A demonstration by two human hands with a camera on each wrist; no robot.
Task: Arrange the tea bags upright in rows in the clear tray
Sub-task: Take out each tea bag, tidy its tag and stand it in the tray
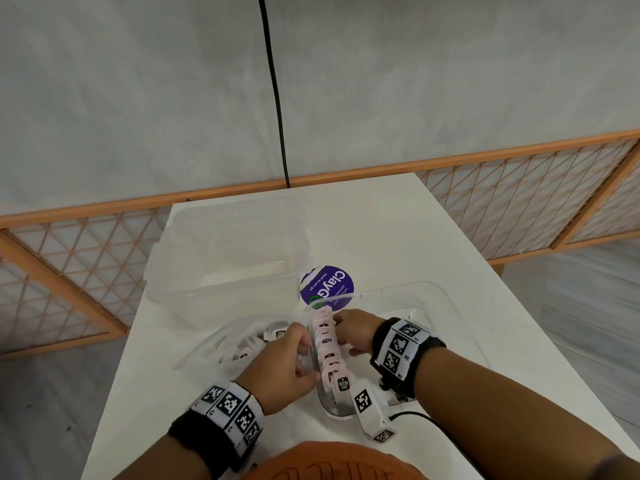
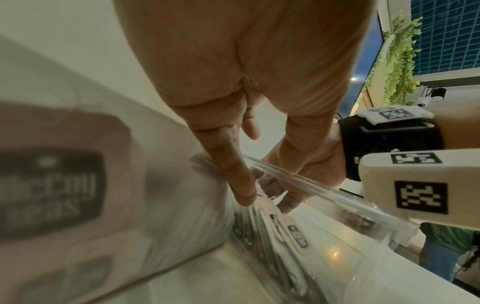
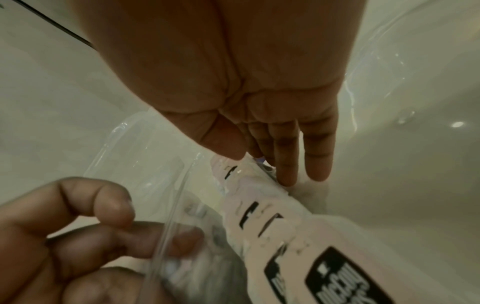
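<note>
Across the lower half of the head view lies a white tabletop (image 1: 398, 237), running from the person's body up to an orange lattice screen (image 1: 519, 188). At centre left on it sits a large clear lidded box (image 1: 225, 258), with a round purple sticker (image 1: 329, 284) just right of it. Below the sticker, toward the lower right, stands the clear tray (image 1: 446, 306); a single row of pink-tagged tea bags (image 1: 327, 344) stands upright along its left wall, from the far end toward the near end. Just left of the tray, touching it or nearly so, a clear plastic bag (image 1: 242, 341) holds more loose tea bags.

Either side of the row, the hands meet at frame centre. The right hand (image 1: 353, 332) is inside the tray, on the right side of the row; in the right wrist view its fingers (image 3: 287, 164) are nearly straight and held together, tips against the far bags, thumb on top of them. The left hand (image 1: 287, 362) is at the tray's left wall, outside it; its fingers (image 3: 114, 207) are curled, and the forefinger (image 2: 241, 185) points down to the bags at the rim. Whether this hand actually pinches a bag cannot be told. Both wrists wear black bands with checkered markers (image 1: 228, 408).
</note>
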